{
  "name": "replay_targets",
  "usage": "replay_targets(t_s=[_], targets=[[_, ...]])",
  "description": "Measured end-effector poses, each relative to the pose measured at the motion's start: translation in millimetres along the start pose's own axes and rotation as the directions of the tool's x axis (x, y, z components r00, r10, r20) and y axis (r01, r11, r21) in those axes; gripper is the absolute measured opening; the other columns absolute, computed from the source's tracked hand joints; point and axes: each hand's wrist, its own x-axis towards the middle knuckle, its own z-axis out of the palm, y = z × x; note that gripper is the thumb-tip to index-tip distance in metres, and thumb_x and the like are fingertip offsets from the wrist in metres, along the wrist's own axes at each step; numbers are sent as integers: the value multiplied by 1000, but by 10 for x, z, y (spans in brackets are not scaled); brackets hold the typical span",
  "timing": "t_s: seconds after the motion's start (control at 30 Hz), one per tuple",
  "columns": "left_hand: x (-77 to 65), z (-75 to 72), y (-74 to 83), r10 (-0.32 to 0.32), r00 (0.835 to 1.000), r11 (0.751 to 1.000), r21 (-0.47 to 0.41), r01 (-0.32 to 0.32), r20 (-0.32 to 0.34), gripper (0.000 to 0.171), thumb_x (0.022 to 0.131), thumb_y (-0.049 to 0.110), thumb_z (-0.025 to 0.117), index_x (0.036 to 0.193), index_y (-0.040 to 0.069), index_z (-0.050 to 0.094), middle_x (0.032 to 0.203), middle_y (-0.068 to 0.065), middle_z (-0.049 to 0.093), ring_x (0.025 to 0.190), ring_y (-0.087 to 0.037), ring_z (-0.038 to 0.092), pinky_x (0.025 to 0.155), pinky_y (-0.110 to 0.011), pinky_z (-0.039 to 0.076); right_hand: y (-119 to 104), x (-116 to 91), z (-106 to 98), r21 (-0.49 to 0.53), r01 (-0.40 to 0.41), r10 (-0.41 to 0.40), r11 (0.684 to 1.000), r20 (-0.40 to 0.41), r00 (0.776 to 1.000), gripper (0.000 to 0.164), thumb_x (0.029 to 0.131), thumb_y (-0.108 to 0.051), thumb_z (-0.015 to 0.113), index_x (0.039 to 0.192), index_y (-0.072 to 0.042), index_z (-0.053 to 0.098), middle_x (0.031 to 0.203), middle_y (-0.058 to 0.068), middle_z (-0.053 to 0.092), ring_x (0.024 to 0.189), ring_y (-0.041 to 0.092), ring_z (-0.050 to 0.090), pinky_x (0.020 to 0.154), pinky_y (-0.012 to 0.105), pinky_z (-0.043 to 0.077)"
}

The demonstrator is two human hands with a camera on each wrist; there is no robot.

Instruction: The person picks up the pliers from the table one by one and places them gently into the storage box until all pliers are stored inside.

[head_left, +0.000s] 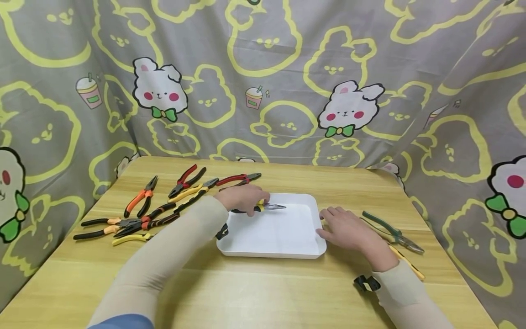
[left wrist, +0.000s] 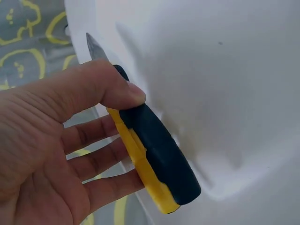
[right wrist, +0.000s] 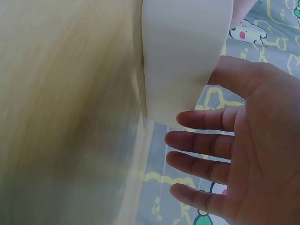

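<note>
My left hand [head_left: 245, 198] grips needle-nose pliers [head_left: 274, 207] with yellow and black handles, low over the back left part of a white tray [head_left: 279, 235]. In the left wrist view the thumb presses the dark side of the handle [left wrist: 159, 150], and the fingers lie along the yellow side; the pointed tip shows past the thumb. At the tray's right side is my right hand [head_left: 347, 227], its thumb at the rim. Its fingers stretch out nearly straight beside the tray wall [right wrist: 183, 56] in the right wrist view.
Several pliers lie to the left, among them an orange-handled pair [head_left: 139, 199], a red pair [head_left: 186, 183] and a yellow one [head_left: 131, 239]. Right of the tray are green-handled pliers [head_left: 396, 234] and a yellow handle [head_left: 412, 267]. A patterned curtain [head_left: 283, 123] surrounds the wooden table [head_left: 263, 292].
</note>
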Motion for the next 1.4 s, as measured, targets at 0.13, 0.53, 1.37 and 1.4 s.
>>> replay_targets(t_s=[0.13,0.53,1.37,1.4], targets=[[16,51,-48,-13,1000,1000,18,12,7,45,85,15,76,124,24,57,115,-1,57,91,-16,53,79,-33,46,-10,12,9,2,-5,5,1000,3,1000,38,93,-37,63,113,-5,60,104,8,61,97,31,58,78,50,47],[35,125,-131,-18,999,996,83,21,-32,44,85,10,76,122,24,57,112,0,55,92,-15,52,80,-31,47,-45,31,39,14,-23,23,1000,22,999,39,94,-37,61,115,-5,57,107,9,61,99,31,58,79,50,47],[-169,-109,-28,-106,984,971,196,133,-140,55,93,43,64,142,25,48,137,-6,49,130,-31,44,106,-57,29,-42,37,14,21,-18,17,1000,22,1000,36,95,-36,61,113,-6,57,106,9,60,97,31,58,78,50,47],[-183,-103,-41,-106,983,972,194,134,-151,55,93,44,63,142,24,48,137,-6,49,128,-30,45,105,-56,31,-43,36,14,21,-18,18,1000,22,1000,36,95,-36,61,113,-6,57,106,9,60,97,31,58,78,50,47]])
